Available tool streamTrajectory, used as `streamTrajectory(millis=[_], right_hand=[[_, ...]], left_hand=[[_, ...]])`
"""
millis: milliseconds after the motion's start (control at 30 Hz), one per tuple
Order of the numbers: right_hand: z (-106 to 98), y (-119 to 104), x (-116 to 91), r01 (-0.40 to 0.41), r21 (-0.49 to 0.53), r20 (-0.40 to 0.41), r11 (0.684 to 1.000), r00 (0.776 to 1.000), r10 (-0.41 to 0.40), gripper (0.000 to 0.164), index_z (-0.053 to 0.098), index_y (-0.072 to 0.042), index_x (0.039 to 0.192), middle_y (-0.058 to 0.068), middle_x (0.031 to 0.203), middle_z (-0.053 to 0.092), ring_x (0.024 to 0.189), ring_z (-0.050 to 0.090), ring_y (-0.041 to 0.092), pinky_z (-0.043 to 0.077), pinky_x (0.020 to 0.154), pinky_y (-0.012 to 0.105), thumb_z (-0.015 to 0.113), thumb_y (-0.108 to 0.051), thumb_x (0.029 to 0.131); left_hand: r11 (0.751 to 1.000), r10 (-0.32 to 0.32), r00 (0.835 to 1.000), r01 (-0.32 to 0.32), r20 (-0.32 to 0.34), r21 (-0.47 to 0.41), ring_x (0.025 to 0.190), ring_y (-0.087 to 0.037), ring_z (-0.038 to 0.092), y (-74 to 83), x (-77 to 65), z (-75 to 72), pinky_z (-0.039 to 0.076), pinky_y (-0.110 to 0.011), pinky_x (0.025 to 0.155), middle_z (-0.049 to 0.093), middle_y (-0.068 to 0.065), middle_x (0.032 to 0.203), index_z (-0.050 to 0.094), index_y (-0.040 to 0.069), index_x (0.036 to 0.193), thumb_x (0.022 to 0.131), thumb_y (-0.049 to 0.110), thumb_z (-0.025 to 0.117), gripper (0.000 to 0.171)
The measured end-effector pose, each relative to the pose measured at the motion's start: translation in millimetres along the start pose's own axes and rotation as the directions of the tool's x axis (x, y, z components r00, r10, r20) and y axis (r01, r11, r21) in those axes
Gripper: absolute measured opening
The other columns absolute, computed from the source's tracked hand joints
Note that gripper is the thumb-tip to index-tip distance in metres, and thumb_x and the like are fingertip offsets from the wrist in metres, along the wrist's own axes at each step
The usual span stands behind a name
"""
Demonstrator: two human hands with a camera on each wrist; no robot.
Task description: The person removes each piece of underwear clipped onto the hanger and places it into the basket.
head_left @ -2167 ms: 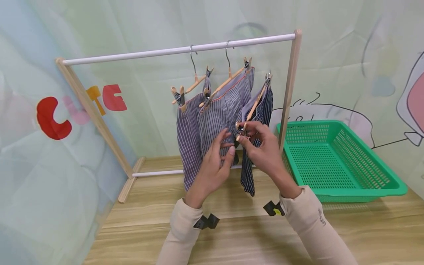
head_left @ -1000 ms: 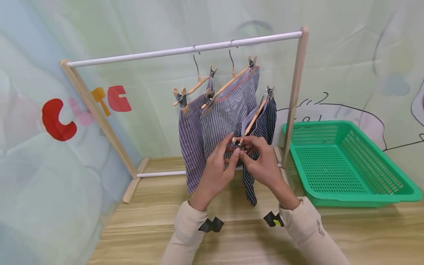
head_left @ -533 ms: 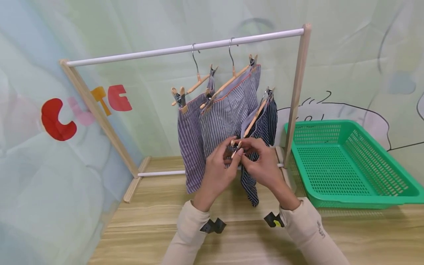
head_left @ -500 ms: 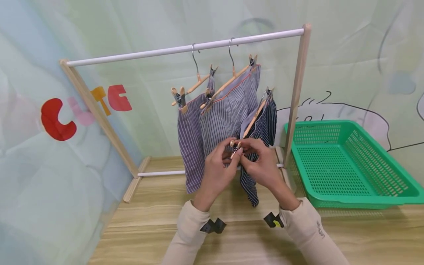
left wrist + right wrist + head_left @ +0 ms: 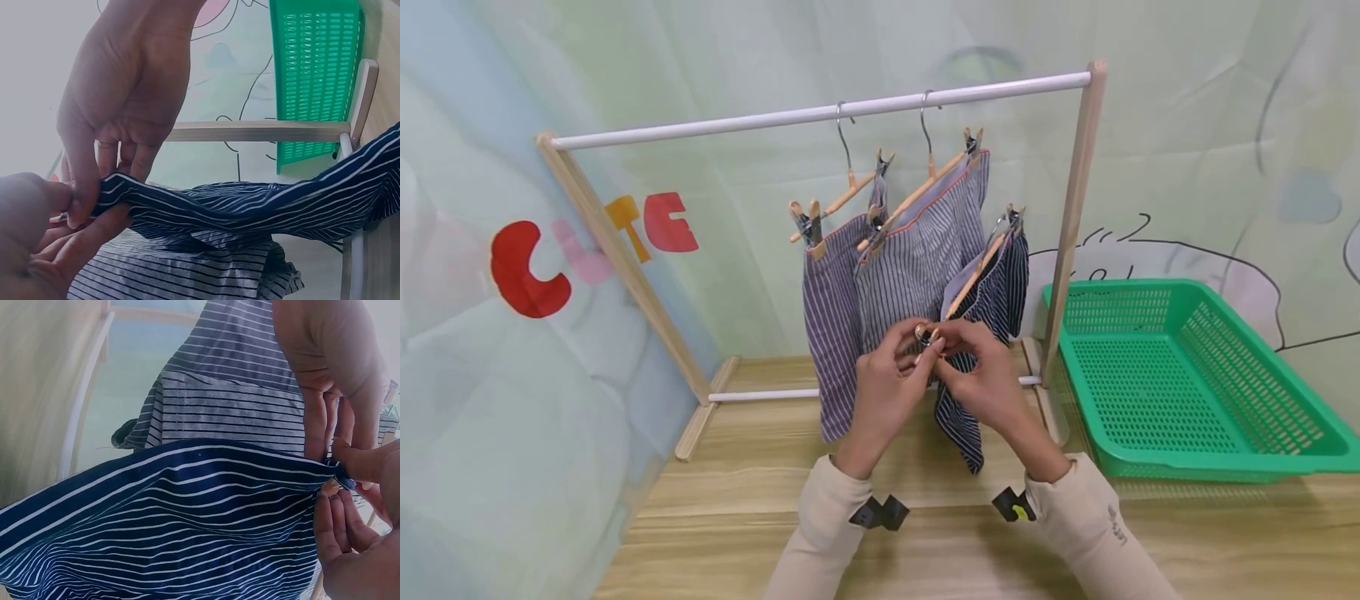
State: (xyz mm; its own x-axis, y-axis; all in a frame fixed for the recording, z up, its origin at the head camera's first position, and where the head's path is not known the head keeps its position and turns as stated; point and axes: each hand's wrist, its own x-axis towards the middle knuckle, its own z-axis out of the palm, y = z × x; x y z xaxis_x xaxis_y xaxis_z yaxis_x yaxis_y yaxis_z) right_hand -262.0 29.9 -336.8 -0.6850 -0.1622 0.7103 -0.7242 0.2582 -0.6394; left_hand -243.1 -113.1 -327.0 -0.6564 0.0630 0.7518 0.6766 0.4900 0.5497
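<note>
Where the table (image 5: 715, 517) ends at its left edge, the left foot of the wooden rack (image 5: 696, 429) stands right along it. Going right, a purple striped garment (image 5: 831, 333) hangs by its clips on one hanger from the rail (image 5: 700, 127), with a grey striped garment (image 5: 898, 283) just beside it on another.

In front of that grey cloth I see the left hand (image 5: 883, 387), thumb and forefinger brought narrowly together on a clip (image 5: 927, 337) at the near end of a third hanger (image 5: 976, 273). The right hand (image 5: 985, 379) meets it there, its thumb and fingers pinched at the same corner, apparently on the cloth; how much of the clip they also take, I cannot tell. That cloth is a navy striped garment (image 5: 219, 487), held below the rail, its far corner in the far clip (image 5: 1015, 218) and its lower end drooping over the table.

I judge the step to be setting the near clip. To do it well, squeeze the clip's handles fully, feed the waistband corner in flat, keep it level with the far corner, and let go gently so nothing bunches.

Farther right, a green basket (image 5: 1210, 459) sits beyond the rack, toward the table's right edge.
</note>
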Motion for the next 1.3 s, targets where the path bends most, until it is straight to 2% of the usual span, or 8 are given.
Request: streamTrajectory(millis=[200, 333, 433, 567, 667, 833, 1100, 1300], right_hand=[[1, 1, -1, 0.003, -0.021, 0.033, 1.0, 0.999, -0.002, 0.039, 0.067, -0.001, 0.119, 0.014, 0.107, 0.068, 0.098, 0.061, 0.024, 0.057, 0.088, 0.031, 0.076, 0.005, 0.081], [0, 1, -2, 0.024, -0.039, 0.07, 0.999, 0.997, -0.021, 0.043, 0.064, 0.0, 0.124, 0.017, 0.115, 0.065, 0.102, 0.062, 0.027, 0.058, 0.089, 0.037, 0.076, 0.003, 0.083], [-1, 1, -1, 0.04, -0.047, 0.104, 0.998, 0.994, -0.035, 0.042, 0.063, -0.002, 0.128, 0.017, 0.126, 0.06, 0.112, 0.061, 0.028, 0.058, 0.09, 0.04, 0.074, -0.003, 0.087], [-4, 5, 1, 0.042, -0.048, 0.132, 0.998, 0.991, -0.035, 0.039, 0.063, -0.006, 0.129, 0.015, 0.134, 0.054, 0.124, 0.054, 0.027, 0.057, 0.092, 0.042, 0.072, -0.011, 0.091], [-9, 9, 3, 0.048, -0.062, 0.136, 0.997, 0.99, -0.039, 0.037, 0.063, -0.008, 0.129, 0.014, 0.136, 0.052, 0.126, 0.052, 0.027, 0.056, 0.092, 0.044, 0.07, -0.012, 0.092], [-21, 14, 5, 0.033, -0.097, 0.11, 0.995, 0.994, -0.023, 0.034, 0.064, -0.007, 0.127, 0.016, 0.138, 0.05, 0.128, 0.051, 0.029, 0.056, 0.092, 0.048, 0.068, -0.01, 0.094], [-43, 19, 8, -0.14, -0.08, 0.057, 0.987, 0.988, 0.144, 0.037, 0.057, -0.004, 0.134, 0.02, 0.142, 0.043, 0.124, 0.051, 0.037, 0.05, 0.1, 0.055, 0.062, -0.013, 0.098], [-55, 27, 11, -0.169, -0.058, -0.046, 0.984, 0.985, 0.167, 0.036, 0.056, -0.001, 0.133, 0.022, 0.139, 0.044, 0.12, 0.052, 0.038, 0.051, 0.098, 0.053, 0.061, -0.01, 0.098]], left_hand=[[0.998, 0.024, 0.999, -0.022, -0.027, 0.061, 0.087, -0.023, 0.076, -2.9, 0.2, 0.5, 0.059, -0.023, 0.068, 0.074, -0.019, 0.109, 0.062, -0.004, 0.118, 0.095, 0.013, 0.067, 0.029], [0.995, 0.034, 0.999, -0.03, -0.034, 0.1, 0.067, -0.015, 0.075, -5.4, 0.6, -1.4, 0.054, -0.016, 0.054, 0.077, -0.016, 0.1, 0.062, -0.003, 0.117, 0.097, 0.015, 0.065, 0.027], [0.993, 0.041, 0.998, -0.036, -0.043, 0.112, 0.053, -0.011, 0.067, -7.4, 2.1, -4.1, 0.045, -0.013, 0.046, 0.077, -0.014, 0.089, 0.062, -0.003, 0.116, 0.098, 0.014, 0.064, 0.025], [0.992, 0.034, 0.998, -0.026, -0.056, 0.127, 0.049, -0.009, 0.062, -10.0, 3.9, -8.6, 0.04, -0.012, 0.044, 0.077, -0.013, 0.086, 0.061, -0.004, 0.115, 0.097, 0.013, 0.065, 0.025], [0.99, 0.018, 0.998, -0.01, -0.056, 0.141, 0.049, -0.009, 0.06, -11.8, 4.7, -12.0, 0.038, -0.014, 0.043, 0.077, -0.012, 0.084, 0.061, -0.004, 0.116, 0.097, 0.013, 0.065, 0.025], [0.989, 0.012, 0.998, -0.003, -0.06, 0.149, 0.051, -0.011, 0.06, -14.5, 4.2, -17.3, 0.039, -0.017, 0.043, 0.076, -0.013, 0.084, 0.06, -0.005, 0.115, 0.096, 0.009, 0.065, 0.024], [0.988, 0.019, 0.998, -0.01, -0.055, 0.152, 0.055, -0.014, 0.064, -17.3, 4.5, -26.4, 0.043, -0.018, 0.045, 0.075, -0.015, 0.086, 0.06, -0.005, 0.116, 0.095, 0.004, 0.065, 0.024], [0.989, 0.0, 0.999, 0.008, -0.053, 0.147, 0.067, -0.021, 0.072, -17.2, 8.0, -35.8, 0.049, -0.021, 0.051, 0.075, -0.017, 0.089, 0.06, -0.006, 0.117, 0.095, 0.001, 0.063, 0.023]])
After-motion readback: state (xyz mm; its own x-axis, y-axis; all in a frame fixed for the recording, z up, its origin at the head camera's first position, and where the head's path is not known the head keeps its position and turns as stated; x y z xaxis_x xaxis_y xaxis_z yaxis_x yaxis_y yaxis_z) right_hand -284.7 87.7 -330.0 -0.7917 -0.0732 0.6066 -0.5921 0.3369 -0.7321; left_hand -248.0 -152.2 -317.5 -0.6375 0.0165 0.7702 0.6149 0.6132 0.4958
